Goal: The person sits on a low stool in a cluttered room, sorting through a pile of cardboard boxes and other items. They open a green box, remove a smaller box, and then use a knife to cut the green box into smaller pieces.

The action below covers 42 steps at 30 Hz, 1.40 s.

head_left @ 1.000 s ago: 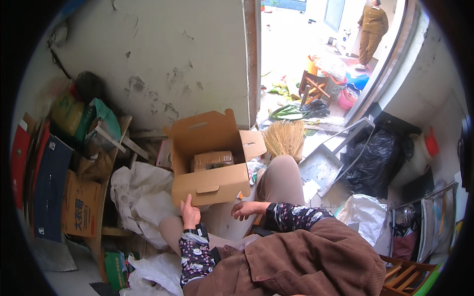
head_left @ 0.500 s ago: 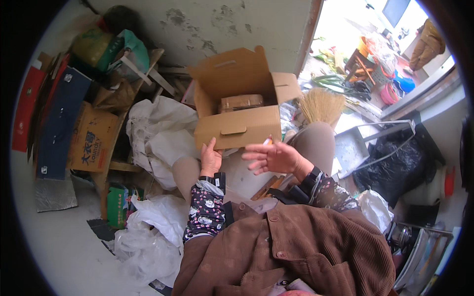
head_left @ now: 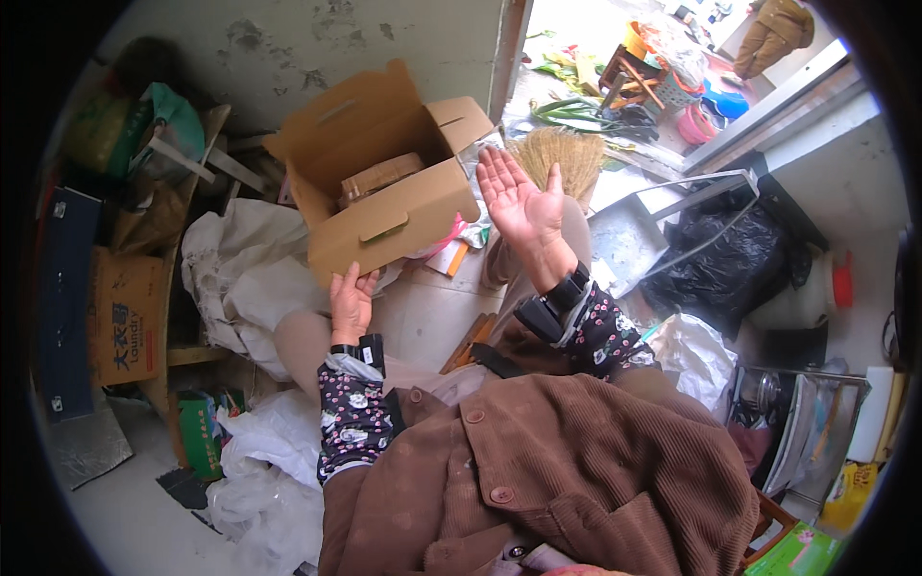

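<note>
In front of me a brown cardboard box (head_left: 341,245) sits tilted with its top flaps raised, and a handle slot shows in its near side. A smaller brown cardboard piece (head_left: 382,180) lies inside it. My left hand (head_left: 352,302) grips the box's lower near edge, its fingertips against the cardboard. Raised at the box's right corner, my right hand (head_left: 526,209) shows its palm, fingers stretched and thumb apart, holding nothing. Just below that corner, a white-and-orange item and pink plastic (head_left: 449,252) lie on the floor.
White sacking (head_left: 250,259) lies left of the box, next to a wooden shelf with cartons (head_left: 130,317). A straw broom (head_left: 562,161), metal dustpan (head_left: 624,240) and black plastic bag (head_left: 711,269) stand right. Beyond the doorway are baskets and a person (head_left: 773,38).
My right hand has risen from before the box's near side to its right corner, turning palm up. My left hand stays at the lower edge. The whole view has swung rightward.
</note>
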Each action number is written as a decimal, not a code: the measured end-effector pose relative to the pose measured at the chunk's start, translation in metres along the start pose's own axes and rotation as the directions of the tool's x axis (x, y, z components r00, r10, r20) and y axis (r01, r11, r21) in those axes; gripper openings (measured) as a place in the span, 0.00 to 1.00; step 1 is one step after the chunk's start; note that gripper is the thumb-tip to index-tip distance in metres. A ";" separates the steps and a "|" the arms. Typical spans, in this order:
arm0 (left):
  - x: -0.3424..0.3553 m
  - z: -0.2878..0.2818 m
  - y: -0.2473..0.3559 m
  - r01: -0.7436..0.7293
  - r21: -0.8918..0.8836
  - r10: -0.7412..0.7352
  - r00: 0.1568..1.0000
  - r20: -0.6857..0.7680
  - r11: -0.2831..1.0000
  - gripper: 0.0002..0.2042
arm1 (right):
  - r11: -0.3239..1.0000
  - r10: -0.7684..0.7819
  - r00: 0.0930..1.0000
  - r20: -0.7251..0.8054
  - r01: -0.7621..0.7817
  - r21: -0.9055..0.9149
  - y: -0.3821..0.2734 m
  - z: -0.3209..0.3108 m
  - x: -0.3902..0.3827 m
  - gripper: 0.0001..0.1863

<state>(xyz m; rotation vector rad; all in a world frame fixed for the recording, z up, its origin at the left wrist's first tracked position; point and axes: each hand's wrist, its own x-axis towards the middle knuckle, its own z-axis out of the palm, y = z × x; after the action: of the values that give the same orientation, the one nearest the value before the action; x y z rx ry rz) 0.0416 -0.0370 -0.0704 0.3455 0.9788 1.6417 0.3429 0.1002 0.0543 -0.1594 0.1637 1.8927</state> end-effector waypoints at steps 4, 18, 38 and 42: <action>-0.002 0.005 0.003 0.005 0.027 -0.005 1.000 -0.006 1.000 0.14 | 0.985 -0.165 0.978 -0.130 0.171 0.037 -0.032 0.002 0.015 0.46; -0.001 -0.001 -0.004 -0.014 0.039 0.014 1.000 0.014 0.999 0.11 | 0.581 -0.061 0.997 0.044 0.072 -0.810 -0.011 -0.032 0.024 0.28; 0.017 0.087 0.136 0.025 0.971 -0.150 0.989 0.012 0.239 0.16 | -0.407 0.126 0.989 0.081 0.126 -0.905 0.014 -0.075 0.011 0.36; 0.130 0.115 0.116 -0.344 0.912 -0.137 0.938 0.320 -0.226 0.27 | -0.420 0.163 0.973 0.162 0.217 -0.881 0.011 -0.071 0.009 0.36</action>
<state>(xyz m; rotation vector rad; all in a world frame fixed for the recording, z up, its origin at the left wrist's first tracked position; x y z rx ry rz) 0.0007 0.1274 0.0517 1.8459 1.9086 0.3370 0.3317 0.0914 -0.0165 -1.1666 -1.9129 1.2840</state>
